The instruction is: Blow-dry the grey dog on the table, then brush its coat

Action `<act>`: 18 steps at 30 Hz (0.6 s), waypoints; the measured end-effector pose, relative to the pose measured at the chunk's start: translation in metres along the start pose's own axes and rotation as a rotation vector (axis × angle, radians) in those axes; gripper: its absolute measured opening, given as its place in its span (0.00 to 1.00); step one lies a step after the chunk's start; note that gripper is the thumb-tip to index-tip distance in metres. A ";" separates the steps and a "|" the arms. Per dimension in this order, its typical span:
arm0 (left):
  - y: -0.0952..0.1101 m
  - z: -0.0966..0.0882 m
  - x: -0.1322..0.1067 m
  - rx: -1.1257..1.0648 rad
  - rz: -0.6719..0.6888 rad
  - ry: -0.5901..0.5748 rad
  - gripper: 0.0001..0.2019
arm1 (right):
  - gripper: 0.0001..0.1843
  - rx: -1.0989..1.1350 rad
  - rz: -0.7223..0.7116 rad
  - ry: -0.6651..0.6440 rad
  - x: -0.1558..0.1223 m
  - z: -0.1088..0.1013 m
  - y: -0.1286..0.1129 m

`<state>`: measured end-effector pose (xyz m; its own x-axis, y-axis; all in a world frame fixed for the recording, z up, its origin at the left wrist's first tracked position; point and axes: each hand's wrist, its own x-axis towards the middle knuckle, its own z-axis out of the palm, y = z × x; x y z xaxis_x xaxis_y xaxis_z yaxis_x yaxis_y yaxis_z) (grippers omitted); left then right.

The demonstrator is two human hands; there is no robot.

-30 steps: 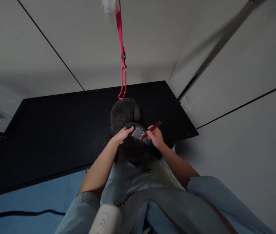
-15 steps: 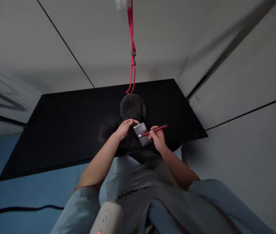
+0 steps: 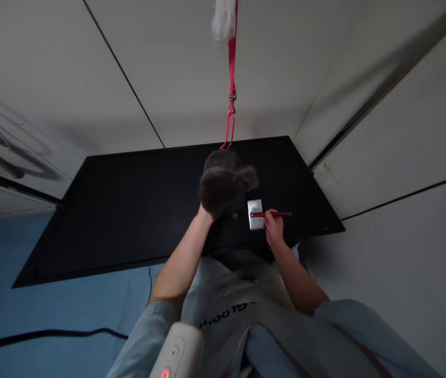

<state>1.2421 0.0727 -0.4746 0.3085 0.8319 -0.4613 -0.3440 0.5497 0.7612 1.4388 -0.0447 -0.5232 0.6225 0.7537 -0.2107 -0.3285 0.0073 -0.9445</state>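
A small, fluffy dark-grey dog (image 3: 223, 181) is on the black table (image 3: 136, 210), its fur blurred in places. My left hand (image 3: 206, 214) reaches under the near side of the dog; its fingers are hidden in or behind the fur. To the right, my right hand (image 3: 273, 227) is closed around the thin dark-red handle of a slicker brush (image 3: 255, 221). The brush's pale, rectangular head is apart from the dog, just to its right. A red grooming loop (image 3: 230, 128) hangs down to the dog's far side; where it meets the dog is hidden.
Light wall panels (image 3: 191, 94) stand behind the table and to its right. Something white and fluffy (image 3: 223, 21) hangs beside the strap above. A black cable (image 3: 49, 334) runs over the blue floor (image 3: 76, 304) at left. A whitish device (image 3: 179, 349) is low in front of me.
The slicker brush has moved right, away from the dog, and its head has turned upright. My left hand has gone from showing its fingers to being partly covered by fur. The view has shifted.
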 end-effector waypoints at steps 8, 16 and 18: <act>-0.017 0.040 -0.026 -0.534 -0.113 -0.211 0.24 | 0.15 -0.078 -0.137 0.032 -0.012 -0.030 -0.039; -0.010 0.016 -0.092 -0.566 -0.108 -0.189 0.22 | 0.12 -0.176 -0.366 -0.637 -0.030 0.027 -0.124; -0.012 0.015 -0.100 -0.541 -0.114 -0.199 0.22 | 0.10 -0.303 -0.344 -0.813 -0.030 0.057 -0.143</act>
<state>1.2292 -0.0179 -0.4307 0.5130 0.7636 -0.3921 -0.6865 0.6392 0.3465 1.4266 -0.0313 -0.3679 -0.0746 0.9713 0.2257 0.0524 0.2298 -0.9718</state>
